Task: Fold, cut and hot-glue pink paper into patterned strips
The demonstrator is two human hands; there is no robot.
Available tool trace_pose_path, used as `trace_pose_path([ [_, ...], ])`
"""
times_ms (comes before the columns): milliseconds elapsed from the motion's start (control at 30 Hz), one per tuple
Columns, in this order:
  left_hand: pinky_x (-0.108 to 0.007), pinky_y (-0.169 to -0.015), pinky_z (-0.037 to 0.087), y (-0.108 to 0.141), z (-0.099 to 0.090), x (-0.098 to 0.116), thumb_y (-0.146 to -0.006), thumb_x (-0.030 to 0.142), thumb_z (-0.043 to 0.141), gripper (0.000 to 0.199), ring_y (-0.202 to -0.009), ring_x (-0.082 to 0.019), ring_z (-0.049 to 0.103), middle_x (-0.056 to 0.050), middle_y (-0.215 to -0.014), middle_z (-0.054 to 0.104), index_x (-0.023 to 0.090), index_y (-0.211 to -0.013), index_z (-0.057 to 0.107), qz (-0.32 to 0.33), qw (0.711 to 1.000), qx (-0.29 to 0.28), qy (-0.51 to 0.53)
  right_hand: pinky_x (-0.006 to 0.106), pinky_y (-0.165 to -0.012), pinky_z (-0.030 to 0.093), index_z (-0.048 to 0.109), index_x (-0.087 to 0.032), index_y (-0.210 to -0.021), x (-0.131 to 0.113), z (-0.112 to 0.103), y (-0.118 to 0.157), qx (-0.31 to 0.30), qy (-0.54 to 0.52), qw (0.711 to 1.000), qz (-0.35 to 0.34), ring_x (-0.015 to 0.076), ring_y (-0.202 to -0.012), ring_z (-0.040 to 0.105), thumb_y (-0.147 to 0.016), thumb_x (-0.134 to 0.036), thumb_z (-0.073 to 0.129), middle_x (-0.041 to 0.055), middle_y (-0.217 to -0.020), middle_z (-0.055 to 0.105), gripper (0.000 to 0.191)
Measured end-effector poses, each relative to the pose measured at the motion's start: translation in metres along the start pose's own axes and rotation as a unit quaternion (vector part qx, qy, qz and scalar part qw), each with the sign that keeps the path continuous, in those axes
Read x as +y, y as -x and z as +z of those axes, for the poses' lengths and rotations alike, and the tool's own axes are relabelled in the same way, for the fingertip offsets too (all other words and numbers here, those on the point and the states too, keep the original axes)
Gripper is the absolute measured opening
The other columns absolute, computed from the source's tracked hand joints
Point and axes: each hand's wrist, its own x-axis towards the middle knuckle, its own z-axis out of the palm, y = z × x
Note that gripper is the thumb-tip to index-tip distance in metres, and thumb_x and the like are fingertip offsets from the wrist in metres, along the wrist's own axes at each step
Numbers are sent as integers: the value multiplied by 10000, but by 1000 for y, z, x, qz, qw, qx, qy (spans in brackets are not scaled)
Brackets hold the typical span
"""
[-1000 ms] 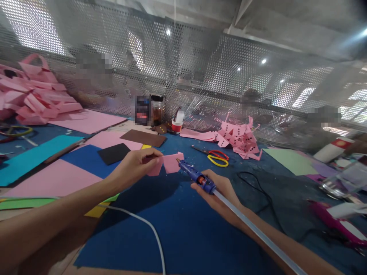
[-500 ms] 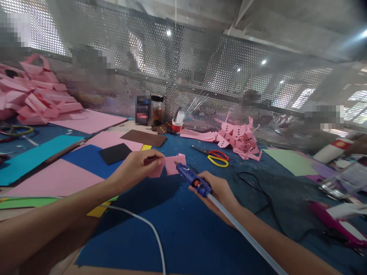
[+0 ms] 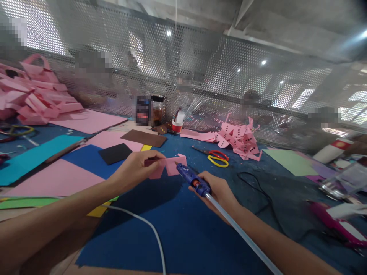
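Between the fingers of my left hand (image 3: 143,166) is a folded pink paper piece (image 3: 171,166), held above the blue work surface (image 3: 160,217). My right hand (image 3: 219,191) is closed around a blue hot glue gun (image 3: 191,177), which points up and to the left. Its nozzle tip is at the right part of the pink paper; whether it touches cannot be made out. A long clear glue stick (image 3: 241,231) sticks out of the gun's back end toward the lower right.
Red-and-yellow scissors (image 3: 218,157) lie beyond my right hand, near a pile of dotted pink paper pieces (image 3: 239,139). A white cable (image 3: 143,219) crosses the front. Coloured sheets lie left, with a black piece (image 3: 115,153). A magenta tool (image 3: 340,225) lies right.
Almost nothing differs. The pink paper and the glue gun have shifted very slightly, and the nozzle stays at the paper's right part.
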Motion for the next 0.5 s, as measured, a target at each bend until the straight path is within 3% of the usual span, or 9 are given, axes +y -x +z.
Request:
trace_pose_path([
  [500,-242,-646,483,0,0,-3,-891,410,576,244,-788,-190,667,-3,-860,737,247,-989,729,6,1000,-5,0,230,-652,416,589,-230,-987,3,0,0,-9,0,1000,-2,158,-706,602,-850,-254,690,-12,-830,660,172],
])
